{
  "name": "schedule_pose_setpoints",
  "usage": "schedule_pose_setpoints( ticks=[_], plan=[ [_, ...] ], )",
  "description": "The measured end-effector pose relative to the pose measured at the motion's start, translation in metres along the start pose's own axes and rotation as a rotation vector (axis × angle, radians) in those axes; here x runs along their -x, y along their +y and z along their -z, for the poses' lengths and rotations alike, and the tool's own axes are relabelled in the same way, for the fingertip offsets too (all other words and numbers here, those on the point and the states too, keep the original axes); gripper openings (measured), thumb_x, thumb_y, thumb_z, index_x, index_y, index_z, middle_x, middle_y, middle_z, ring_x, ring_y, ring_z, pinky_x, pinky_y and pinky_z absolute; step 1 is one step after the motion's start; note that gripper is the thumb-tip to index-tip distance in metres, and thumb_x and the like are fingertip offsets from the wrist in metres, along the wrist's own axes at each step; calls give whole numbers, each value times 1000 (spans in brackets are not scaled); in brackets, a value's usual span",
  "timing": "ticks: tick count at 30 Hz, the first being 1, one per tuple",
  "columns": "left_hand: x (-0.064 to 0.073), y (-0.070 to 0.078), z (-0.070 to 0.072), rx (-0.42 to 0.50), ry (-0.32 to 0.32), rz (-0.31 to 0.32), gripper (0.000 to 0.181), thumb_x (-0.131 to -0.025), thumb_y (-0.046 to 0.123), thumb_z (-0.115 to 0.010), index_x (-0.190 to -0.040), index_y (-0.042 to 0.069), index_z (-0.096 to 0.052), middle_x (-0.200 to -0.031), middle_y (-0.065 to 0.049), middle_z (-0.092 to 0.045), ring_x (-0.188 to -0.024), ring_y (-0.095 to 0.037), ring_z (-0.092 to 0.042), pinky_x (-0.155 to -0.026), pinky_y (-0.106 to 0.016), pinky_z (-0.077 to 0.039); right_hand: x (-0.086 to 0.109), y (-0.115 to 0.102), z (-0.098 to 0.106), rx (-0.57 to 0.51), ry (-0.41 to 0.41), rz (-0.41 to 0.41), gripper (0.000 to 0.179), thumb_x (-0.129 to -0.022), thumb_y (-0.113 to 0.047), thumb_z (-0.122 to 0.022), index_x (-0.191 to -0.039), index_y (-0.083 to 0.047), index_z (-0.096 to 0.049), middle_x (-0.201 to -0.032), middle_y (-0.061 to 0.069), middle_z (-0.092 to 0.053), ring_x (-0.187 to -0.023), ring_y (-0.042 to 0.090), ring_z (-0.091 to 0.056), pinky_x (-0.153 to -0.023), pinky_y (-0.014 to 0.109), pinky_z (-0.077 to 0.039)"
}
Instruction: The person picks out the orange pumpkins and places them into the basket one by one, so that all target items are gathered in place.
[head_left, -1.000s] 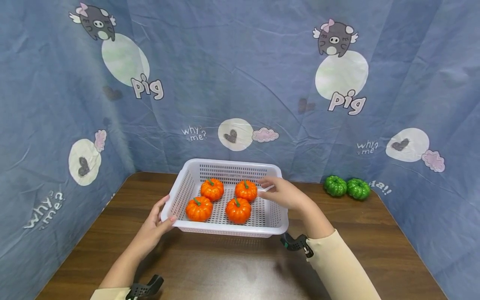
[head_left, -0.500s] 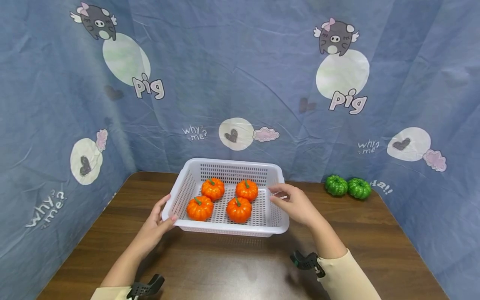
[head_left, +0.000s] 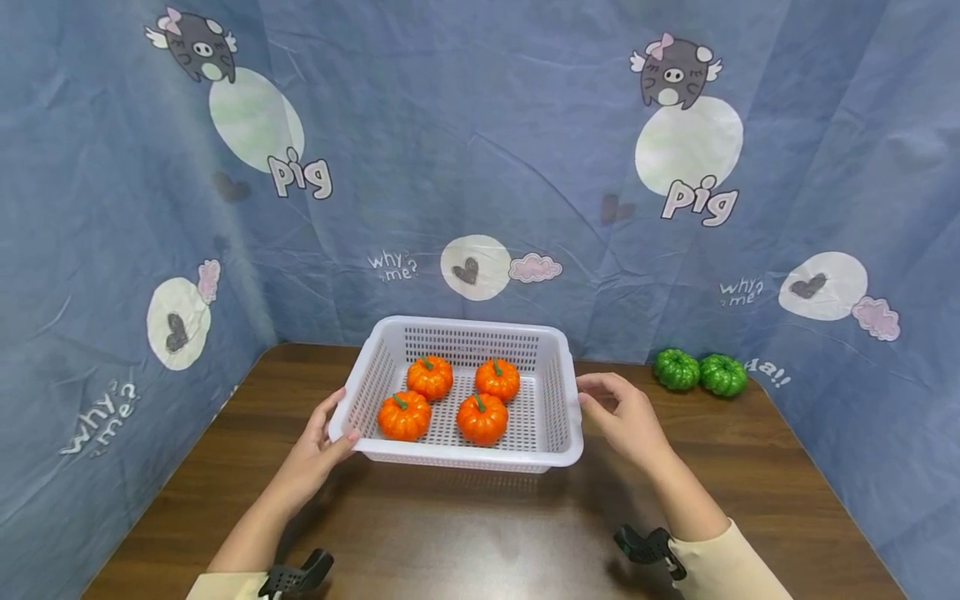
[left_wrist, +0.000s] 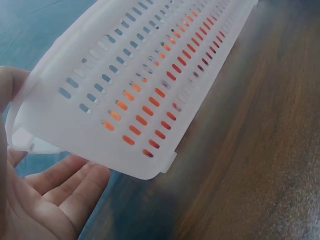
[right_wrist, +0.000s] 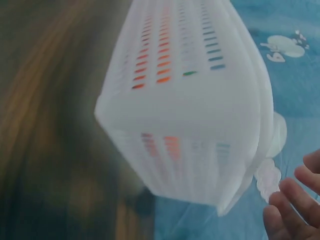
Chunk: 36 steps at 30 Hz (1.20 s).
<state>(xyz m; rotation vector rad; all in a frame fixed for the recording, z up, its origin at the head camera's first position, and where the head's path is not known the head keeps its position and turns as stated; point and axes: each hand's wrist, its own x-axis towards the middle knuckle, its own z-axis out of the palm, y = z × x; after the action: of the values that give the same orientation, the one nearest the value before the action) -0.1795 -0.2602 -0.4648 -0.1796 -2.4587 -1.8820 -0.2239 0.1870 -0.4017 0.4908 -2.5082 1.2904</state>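
Note:
A white perforated plastic basket [head_left: 461,456] is on the brown table in the head view, with several small orange pumpkins [head_left: 482,419] inside. My left hand [head_left: 318,450] grips the basket's left end, thumb over the rim. In the left wrist view, the other fingers [left_wrist: 82,187] of that hand show around the basket's outer side. Just outside the right rim is my right hand [head_left: 626,421], fingers loosely bent and holding nothing. The right wrist view shows its fingers [right_wrist: 295,205] apart from the basket wall [right_wrist: 175,110].
Two green pumpkins [head_left: 723,375] sit side by side at the table's back right corner. A blue printed cloth [head_left: 480,167] hangs behind and along both sides of the table. Bare brown tabletop [head_left: 450,533] lies in front of the basket.
My right hand has moved from over the basket's inside, beside an orange pumpkin, to the right and out past the rim. The left hand keeps its grip on the basket.

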Motion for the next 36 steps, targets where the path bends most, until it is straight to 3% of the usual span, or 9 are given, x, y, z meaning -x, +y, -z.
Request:
schedule_pose_setpoints(
  ticks=[5,11,15,23,29,36],
  plan=[
    [-1,0,0,1,-2,-9,76,-100,15,-61,-159,15,-14,-152,-30,-34,-116,-13,-55,-88,-19,-48,5,7,10,47,49,11,22,-93,-5,-69,-115,-1,-69,-107,12,-70,-98,26,-65,-82,41,-55],
    [-2,1,1,-9,-6,-22,76,-100,14,-61,-159,14,-14,-152,-30,-33,-120,-23,-55,-89,-20,-48,14,13,24,107,82,6,21,-93,-4,-68,-114,-3,-70,-109,10,-68,-96,23,-64,-80,46,-56],
    [-2,0,1,-15,-5,-22,76,-100,13,-61,-159,14,-14,-152,-30,-32,-120,-25,-54,-88,-19,-48,20,20,34,161,101,10,21,-93,-5,-68,-114,-3,-70,-109,9,-68,-94,21,-64,-78,37,-56],
    [-2,-2,1,-12,7,-26,75,-100,13,-62,-159,13,-15,-148,-32,-37,-115,-14,-56,-87,-16,-48,32,36,54,244,135,21,22,-94,-6,-68,-115,-4,-70,-108,9,-68,-94,21,-65,-75,32,-56],
    [-1,-1,1,-35,15,-26,76,-100,16,-62,-159,13,-15,-149,-32,-38,-121,-31,-54,-87,-18,-48,40,49,67,279,163,15,22,-93,-5,-68,-114,-3,-69,-106,11,-68,-89,7,-61,-74,19,-52],
    [0,-1,0,-46,9,-27,75,-100,16,-62,-159,13,-15,-149,-32,-37,-122,-30,-54,-87,-17,-48,49,57,78,340,186,-20,23,-94,-7,-66,-117,-3,-68,-111,12,-66,-92,29,-67,-77,29,-55]
  ],
)
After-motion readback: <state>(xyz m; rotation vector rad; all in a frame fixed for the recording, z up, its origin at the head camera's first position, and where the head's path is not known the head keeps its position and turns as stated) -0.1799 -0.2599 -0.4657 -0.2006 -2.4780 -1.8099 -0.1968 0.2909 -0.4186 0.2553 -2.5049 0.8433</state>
